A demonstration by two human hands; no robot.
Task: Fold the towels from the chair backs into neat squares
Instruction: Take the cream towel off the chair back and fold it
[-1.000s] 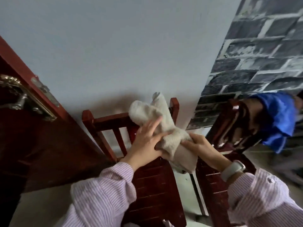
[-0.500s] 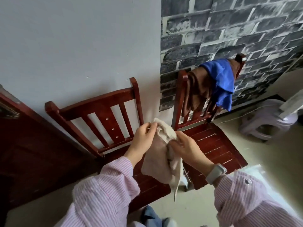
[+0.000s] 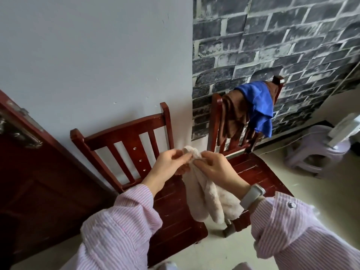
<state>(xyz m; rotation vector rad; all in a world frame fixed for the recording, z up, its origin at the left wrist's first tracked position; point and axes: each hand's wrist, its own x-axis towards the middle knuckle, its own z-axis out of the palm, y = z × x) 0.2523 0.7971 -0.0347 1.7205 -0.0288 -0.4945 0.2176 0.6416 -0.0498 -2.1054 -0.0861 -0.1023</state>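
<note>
We judge towel 1 just begun: our left hand and right hand pinch the bunched cream fleece towel at its 12 o'clock end, which next needs spreading flat.
</note>
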